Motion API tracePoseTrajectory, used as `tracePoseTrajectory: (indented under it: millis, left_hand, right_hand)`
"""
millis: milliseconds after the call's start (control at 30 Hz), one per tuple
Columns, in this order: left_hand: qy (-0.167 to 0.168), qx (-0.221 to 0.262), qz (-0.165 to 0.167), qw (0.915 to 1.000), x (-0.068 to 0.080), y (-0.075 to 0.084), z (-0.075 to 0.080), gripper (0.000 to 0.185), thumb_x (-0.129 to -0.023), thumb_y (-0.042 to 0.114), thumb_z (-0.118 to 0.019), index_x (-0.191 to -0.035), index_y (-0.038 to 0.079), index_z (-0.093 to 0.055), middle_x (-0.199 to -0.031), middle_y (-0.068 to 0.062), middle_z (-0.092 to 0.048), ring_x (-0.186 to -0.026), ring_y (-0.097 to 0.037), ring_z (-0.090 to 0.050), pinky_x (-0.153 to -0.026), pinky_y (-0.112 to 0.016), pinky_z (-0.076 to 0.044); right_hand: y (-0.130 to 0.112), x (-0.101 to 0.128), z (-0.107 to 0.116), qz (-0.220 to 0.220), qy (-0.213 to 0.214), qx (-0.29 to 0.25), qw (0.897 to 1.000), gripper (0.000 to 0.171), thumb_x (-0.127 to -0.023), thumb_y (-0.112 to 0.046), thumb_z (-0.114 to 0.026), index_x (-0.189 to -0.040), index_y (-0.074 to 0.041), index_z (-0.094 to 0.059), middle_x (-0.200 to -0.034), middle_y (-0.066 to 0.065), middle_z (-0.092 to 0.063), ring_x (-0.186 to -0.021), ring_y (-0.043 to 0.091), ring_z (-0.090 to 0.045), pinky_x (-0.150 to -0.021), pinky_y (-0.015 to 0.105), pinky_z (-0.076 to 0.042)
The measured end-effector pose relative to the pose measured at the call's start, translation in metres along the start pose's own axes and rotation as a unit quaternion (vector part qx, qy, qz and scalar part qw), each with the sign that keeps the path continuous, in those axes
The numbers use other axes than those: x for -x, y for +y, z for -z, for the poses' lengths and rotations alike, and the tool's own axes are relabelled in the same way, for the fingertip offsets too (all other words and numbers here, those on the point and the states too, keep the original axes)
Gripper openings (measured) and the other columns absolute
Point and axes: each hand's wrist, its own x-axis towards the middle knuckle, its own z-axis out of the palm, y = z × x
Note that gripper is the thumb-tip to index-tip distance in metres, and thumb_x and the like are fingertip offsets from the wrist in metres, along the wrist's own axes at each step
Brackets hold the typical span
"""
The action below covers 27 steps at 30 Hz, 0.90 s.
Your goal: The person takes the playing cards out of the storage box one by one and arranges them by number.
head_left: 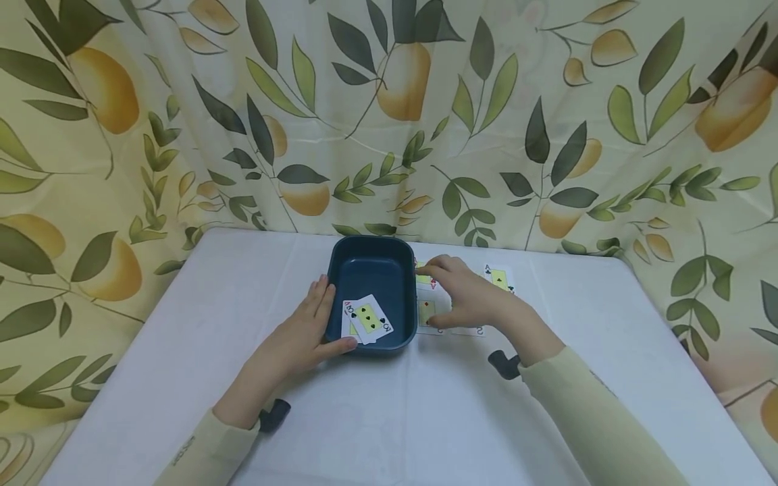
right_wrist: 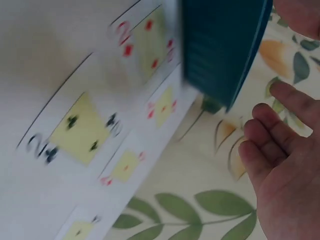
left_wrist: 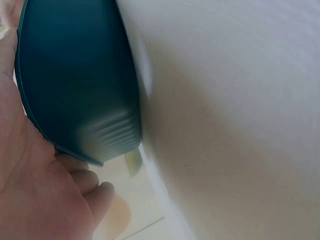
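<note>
Dark teal plastic forms the tray (head_left: 372, 270), a rounded rectangular tub standing on the white-covered table (head_left: 389, 418) in front of a curtain (head_left: 182, 115) printed with leaves and yellow fruit. Inside the tray, at its near end, lie two playing cards (head_left: 367, 319) face up, one overlapping the other; the top one shows black spade pips on a yellow-green centre.

The left hand (head_left: 306, 332) rests against the tray's left wall, fingers straight along it and the thumb lying along the near rim. The left wrist view shows the palm (left_wrist: 30, 185) pressed to the tray's outer side (left_wrist: 75, 80), so the grip here is an open, flat one that steadies rather than clasps.

The right hand (head_left: 464, 293) lies just to the right of the tray, over a group of cards spread face up on the table. Its fingertips reach toward the red-marked card (head_left: 425, 278) nearest the tray's right wall. In the right wrist view the fingers (right_wrist: 270, 145) are loosely bent and apart from the cards, with nothing between them.

Under and around that hand lie a red diamond card (head_left: 427, 314), a two of clubs (right_wrist: 75, 132) and, farther right, an ace of clubs (head_left: 500, 278). The right wrist view also shows a two of diamonds (right_wrist: 145, 40) close to the tray's wall, though that picture is blurred.
</note>
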Motion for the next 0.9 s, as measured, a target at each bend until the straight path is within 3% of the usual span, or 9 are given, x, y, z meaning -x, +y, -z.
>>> tracePoseTrajectory:
  millis: [200,467,900]
  left_hand:
    - [-0.004,0.005,0.002,1.0,0.0,0.0,-0.001,0.111,-0.086,0.073,-0.058,-0.159,0.002,-0.013,-0.168,-0.013,0.001,-0.155,-0.032,-0.004,-0.117,-0.053,-0.028]
    - [-0.003,0.0,-0.007,1.0,-0.001,-0.003,-0.004,0.11,-0.087,0.074,-0.054,-0.159,0.002,-0.012,-0.168,-0.013,0.002,-0.155,-0.03,-0.003,-0.118,-0.052,-0.027]
    - [-0.006,0.005,-0.019,0.9998,-0.003,-0.003,0.001,0.111,-0.088,0.076,-0.051,-0.159,0.001,-0.012,-0.168,-0.014,0.002,-0.154,-0.031,-0.003,-0.119,-0.051,-0.027]
  right_hand:
    - [-0.026,-0.016,-0.004,0.036,-0.017,-0.009,0.999,0.081,-0.076,-0.03,-0.084,-0.147,-0.018,-0.048,-0.147,0.006,-0.042,-0.133,0.025,-0.039,-0.105,0.046,-0.048]
    - [-0.043,-0.037,-0.018,0.09,-0.041,0.021,0.995,0.079,-0.077,-0.03,-0.084,-0.147,-0.019,-0.048,-0.142,0.003,-0.043,-0.127,0.019,-0.04,-0.104,0.036,-0.048]
    - [-0.059,-0.063,-0.041,0.092,-0.097,0.064,0.989,0.08,-0.076,-0.026,-0.088,-0.147,-0.021,-0.051,-0.14,0.0,-0.046,-0.125,0.017,-0.04,-0.106,0.033,-0.046]
